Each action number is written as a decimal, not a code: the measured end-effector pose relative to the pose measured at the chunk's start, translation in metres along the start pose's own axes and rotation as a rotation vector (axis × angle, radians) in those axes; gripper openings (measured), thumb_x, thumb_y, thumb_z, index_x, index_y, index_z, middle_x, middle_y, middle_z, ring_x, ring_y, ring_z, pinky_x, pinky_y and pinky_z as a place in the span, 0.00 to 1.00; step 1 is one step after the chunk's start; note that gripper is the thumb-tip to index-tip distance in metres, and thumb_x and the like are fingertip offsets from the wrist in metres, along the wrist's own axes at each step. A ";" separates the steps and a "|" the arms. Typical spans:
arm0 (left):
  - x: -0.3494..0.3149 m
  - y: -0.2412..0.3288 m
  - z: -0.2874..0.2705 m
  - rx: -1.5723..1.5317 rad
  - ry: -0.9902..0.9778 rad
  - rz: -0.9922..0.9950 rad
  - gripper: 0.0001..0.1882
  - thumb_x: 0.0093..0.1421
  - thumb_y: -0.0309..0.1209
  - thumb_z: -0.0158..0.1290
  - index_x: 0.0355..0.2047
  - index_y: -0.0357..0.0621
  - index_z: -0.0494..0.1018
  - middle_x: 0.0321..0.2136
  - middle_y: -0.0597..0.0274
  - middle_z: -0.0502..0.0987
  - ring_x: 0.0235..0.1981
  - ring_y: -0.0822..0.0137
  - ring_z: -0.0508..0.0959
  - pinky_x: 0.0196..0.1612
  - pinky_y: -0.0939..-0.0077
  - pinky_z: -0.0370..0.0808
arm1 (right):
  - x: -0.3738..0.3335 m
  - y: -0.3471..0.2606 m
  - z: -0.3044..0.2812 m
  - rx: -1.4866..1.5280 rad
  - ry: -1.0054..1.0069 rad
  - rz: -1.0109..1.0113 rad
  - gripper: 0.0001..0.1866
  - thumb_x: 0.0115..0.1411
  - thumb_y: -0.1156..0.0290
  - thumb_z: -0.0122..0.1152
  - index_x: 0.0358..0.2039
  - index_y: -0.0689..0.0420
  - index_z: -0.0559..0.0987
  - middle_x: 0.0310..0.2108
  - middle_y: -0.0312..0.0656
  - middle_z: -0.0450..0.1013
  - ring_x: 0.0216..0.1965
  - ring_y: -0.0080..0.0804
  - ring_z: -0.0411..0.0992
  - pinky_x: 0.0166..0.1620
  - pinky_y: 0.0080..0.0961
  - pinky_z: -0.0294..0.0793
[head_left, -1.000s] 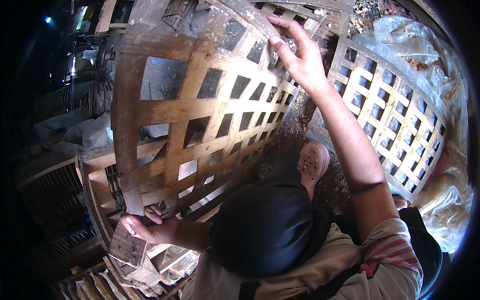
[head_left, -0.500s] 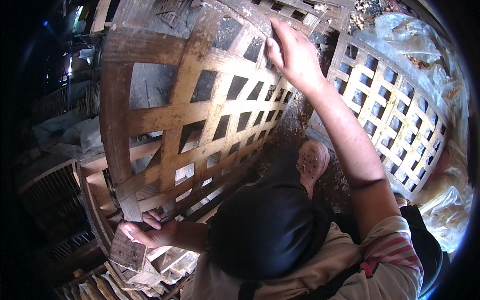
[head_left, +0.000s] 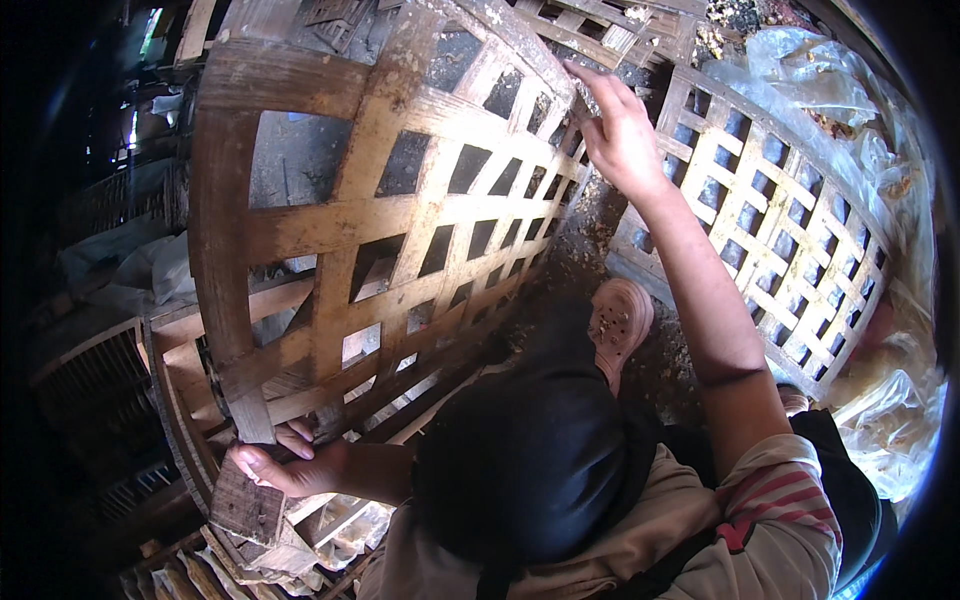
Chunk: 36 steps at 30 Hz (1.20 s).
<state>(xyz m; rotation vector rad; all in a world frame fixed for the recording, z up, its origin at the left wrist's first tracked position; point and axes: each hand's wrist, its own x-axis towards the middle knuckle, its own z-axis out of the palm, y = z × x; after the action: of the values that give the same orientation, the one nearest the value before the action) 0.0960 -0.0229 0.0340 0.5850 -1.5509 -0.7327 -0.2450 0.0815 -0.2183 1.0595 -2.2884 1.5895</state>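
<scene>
- To handle the woven slat lattice panel (head_left: pixel 385 212) well, I would keep both ends supported so that it does not twist; the slats look thin and could flex or splinter, so the framed rim seems a safer hold than the weave;
- the left hand (head_left: pixel 292 470) appears clamped on the panel's lower left corner, thumb and fingers curled round it; the right hand (head_left: pixel 622 140) is at the upper rim, thumb apart from fingers, though I cannot tell how firmly it holds;
- the panel stands tilted in front of the person and to the left, near the pink clog (head_left: pixel 620 310);
- its flat strips cross over squarish gaps, pale tan in the light, browner and dirt-specked along the edges; a second lattice panel (head_left: pixel 775 235) lies to the right, beside clear plastic sheeting (head_left: pixel 815 75).
</scene>
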 end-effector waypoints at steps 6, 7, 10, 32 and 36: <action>-0.001 -0.002 0.000 -0.013 -0.007 0.004 0.16 0.69 0.43 0.51 0.30 0.45 0.69 0.09 0.67 0.58 0.10 0.72 0.59 0.17 0.78 0.57 | -0.008 -0.007 -0.004 -0.044 0.181 0.313 0.11 0.64 0.63 0.66 0.35 0.58 0.84 0.29 0.45 0.79 0.34 0.41 0.78 0.41 0.33 0.76; -0.002 -0.001 0.001 -0.013 0.016 -0.006 0.16 0.69 0.43 0.51 0.30 0.44 0.68 0.09 0.67 0.58 0.10 0.72 0.59 0.18 0.78 0.57 | -0.010 -0.007 -0.001 -0.042 0.232 0.295 0.13 0.62 0.61 0.69 0.29 0.59 0.82 0.25 0.42 0.77 0.28 0.36 0.75 0.36 0.31 0.74; -0.002 -0.001 0.003 -0.040 -0.007 0.001 0.16 0.70 0.43 0.50 0.32 0.44 0.69 0.09 0.67 0.58 0.10 0.72 0.59 0.17 0.78 0.57 | -0.013 -0.020 0.003 0.083 0.234 0.234 0.11 0.62 0.64 0.69 0.30 0.59 0.83 0.25 0.42 0.77 0.28 0.34 0.75 0.36 0.31 0.74; -0.002 -0.001 0.006 -0.056 0.002 -0.002 0.13 0.69 0.42 0.52 0.31 0.49 0.67 0.09 0.67 0.57 0.10 0.72 0.59 0.17 0.79 0.57 | -0.027 -0.045 0.011 -0.289 0.090 0.118 0.19 0.53 0.69 0.68 0.47 0.41 0.85 0.31 0.35 0.75 0.37 0.34 0.73 0.44 0.34 0.73; -0.004 0.000 0.003 -0.024 0.061 -0.003 0.13 0.68 0.42 0.52 0.31 0.48 0.69 0.10 0.67 0.59 0.10 0.73 0.59 0.17 0.79 0.57 | -0.030 -0.037 0.020 -0.295 0.046 0.373 0.13 0.59 0.64 0.64 0.44 0.48 0.87 0.38 0.41 0.81 0.44 0.40 0.76 0.50 0.36 0.73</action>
<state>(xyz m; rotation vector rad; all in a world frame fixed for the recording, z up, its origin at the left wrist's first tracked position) 0.0932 -0.0194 0.0315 0.5869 -1.4835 -0.7277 -0.1950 0.0713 -0.2139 0.5456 -2.6964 1.3027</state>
